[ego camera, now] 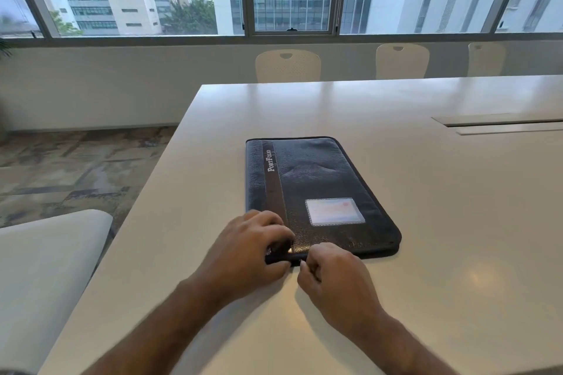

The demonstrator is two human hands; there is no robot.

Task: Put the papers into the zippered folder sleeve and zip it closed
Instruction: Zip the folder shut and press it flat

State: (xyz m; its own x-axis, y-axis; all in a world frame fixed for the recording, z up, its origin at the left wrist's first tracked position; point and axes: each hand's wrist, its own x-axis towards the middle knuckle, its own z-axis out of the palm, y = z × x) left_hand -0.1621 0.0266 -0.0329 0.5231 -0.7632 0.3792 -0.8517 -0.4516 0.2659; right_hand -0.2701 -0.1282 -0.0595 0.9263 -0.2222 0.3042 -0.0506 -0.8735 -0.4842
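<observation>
A black zippered portfolio folder [316,189] lies flat and closed on the white table [426,253], with a clear card window on its cover. My left hand [253,250] grips the folder's near left corner, fingers curled over the cover. My right hand [332,274] is at the near edge just right of it, thumb and forefinger pinched together at the zipper line; the zipper pull itself is hidden by the fingers. No loose papers are in view.
A white chair [45,277] stands at the near left of the table. Three pale chairs [288,65] line the far side under the windows. A cable slot [499,123] is set into the tabletop at the right.
</observation>
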